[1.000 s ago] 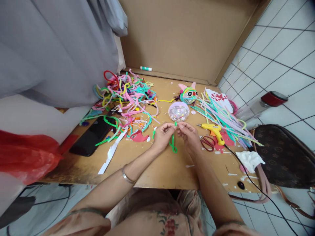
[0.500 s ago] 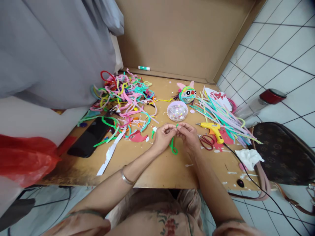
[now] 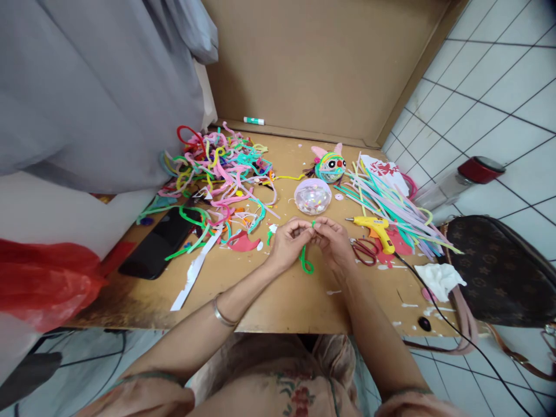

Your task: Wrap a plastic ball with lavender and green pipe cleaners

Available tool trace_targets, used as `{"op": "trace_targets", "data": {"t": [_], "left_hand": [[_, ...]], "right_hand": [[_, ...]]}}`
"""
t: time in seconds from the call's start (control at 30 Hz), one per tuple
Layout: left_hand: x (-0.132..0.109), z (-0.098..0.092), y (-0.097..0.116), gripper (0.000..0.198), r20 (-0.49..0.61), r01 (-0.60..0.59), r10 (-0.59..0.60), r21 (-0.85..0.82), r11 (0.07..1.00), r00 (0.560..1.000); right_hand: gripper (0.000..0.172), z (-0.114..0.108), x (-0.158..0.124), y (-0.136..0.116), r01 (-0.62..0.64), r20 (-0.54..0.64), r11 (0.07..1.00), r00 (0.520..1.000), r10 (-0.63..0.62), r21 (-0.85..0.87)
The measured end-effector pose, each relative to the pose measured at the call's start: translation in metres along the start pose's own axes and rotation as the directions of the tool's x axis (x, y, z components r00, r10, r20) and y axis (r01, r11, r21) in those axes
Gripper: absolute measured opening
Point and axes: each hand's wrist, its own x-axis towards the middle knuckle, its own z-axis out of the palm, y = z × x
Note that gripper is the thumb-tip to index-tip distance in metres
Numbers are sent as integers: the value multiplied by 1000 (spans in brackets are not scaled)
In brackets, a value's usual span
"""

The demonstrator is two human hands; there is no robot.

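Between my two hands is a green pipe cleaner, its lower part bent into a loop that hangs below the fingers. My left hand pinches it from the left, thumb against forefinger. From the other side my right hand pinches it too, fingertips touching the left ones; a bit of green shows at the top between them. Just beyond the hands rests a clear plastic bowl-like half ball with coloured bits in it. Behind that sits a decorated ball figure with pink ears, round eyes and a red nose.
Tangled pipe cleaners and a black phone lie left. To the right are a yellow glue gun with its cord, red-handled scissors, straight pipe cleaners and a brown bag. A glue stick lies at the back.
Hardly anything differs. Both hands stay pinched on the green pipe cleaner in the same place, with only a slight shift of the fingers.
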Motion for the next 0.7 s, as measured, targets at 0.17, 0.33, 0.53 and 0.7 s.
{"op": "trace_targets", "data": {"t": [0.17, 0.33, 0.53, 0.7], "left_hand": [[0, 0, 1, 19, -4, -17, 17, 21, 1000, 1000], [0, -1, 1, 18, 3, -33, 33, 42, 999, 999], [0, -1, 1, 16, 13, -47, 46, 53, 997, 999], [0, -2, -1, 18, 3, -46, 46, 70, 997, 999]], "right_hand": [[26, -1, 0, 1, 12, 21, 1000, 1000, -12, -10], [25, 0, 0, -1, -7, 10, 1000, 1000, 7, 1], [25, -1, -1, -3, -7, 35, 1000, 999, 7, -13], [22, -1, -1, -4, -4, 51, 1000, 999, 5, -29]]}}
